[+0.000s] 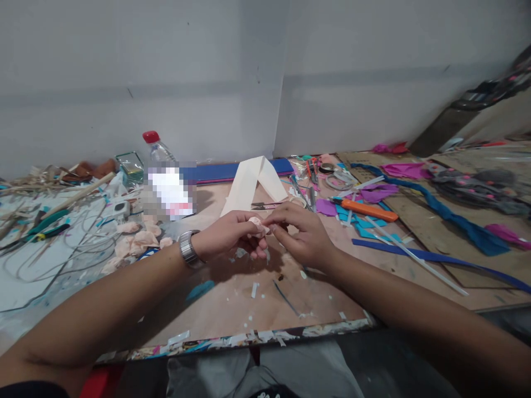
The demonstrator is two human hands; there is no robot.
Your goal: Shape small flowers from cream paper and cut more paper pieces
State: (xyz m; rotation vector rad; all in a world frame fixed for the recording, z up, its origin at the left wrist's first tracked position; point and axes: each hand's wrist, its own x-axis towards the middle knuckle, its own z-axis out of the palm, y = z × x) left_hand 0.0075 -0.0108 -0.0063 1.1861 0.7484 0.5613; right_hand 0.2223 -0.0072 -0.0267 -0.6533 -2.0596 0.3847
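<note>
Both hands meet above the middle of the table. My left hand (234, 235), with a metal watch (189, 249) on its wrist, pinches a small pale pink crumpled piece (258, 223) between thumb and fingers. My right hand (301, 232) touches the right side of that piece with its fingertips pressed together. Just behind the hands lie dark-bladed scissors (265, 205) and a folded cream strip (244, 182). More pale pink crumpled pieces (139, 243) rest on the table left of the watch.
A red-capped bottle (160, 149) stands at the back left. Green-handled pliers (50, 221) and cables lie left. On the right are an orange cutter (369, 210), a blue strip (435, 257) and purple scraps (375, 192). The table's front edge (249, 338) is near.
</note>
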